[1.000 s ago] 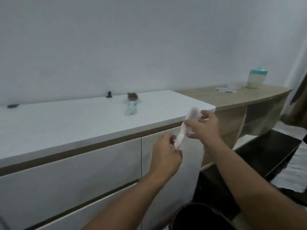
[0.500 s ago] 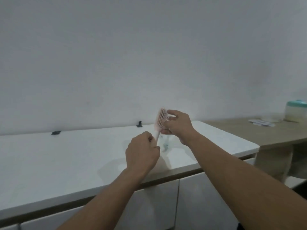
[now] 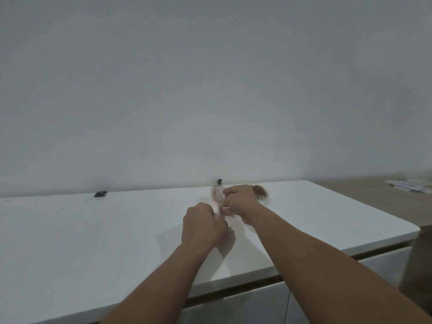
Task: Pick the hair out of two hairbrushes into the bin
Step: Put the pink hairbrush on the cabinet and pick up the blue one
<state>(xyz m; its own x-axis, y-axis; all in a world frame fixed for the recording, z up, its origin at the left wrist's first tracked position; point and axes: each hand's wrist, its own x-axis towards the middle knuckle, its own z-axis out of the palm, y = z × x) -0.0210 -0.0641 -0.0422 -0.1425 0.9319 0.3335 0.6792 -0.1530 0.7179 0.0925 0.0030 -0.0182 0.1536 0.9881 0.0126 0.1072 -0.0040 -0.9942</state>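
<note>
Two bare forearms entered the frame from the lower edge, one from the lower centre and one from the lower right corner. Neither arm carried a sleeve; both were uncovered from the frame edge to the wrist. No cuff edge appeared at either wrist. The left hand (image 3: 203,226) was ungloved, seen from the back, with the knuckles rounded and the fingers folded out of sight. The right hand (image 3: 240,202) was likewise ungloved, with its knuckle line visible. Fine detail of fingers and nails was lost to motion blur.
</note>
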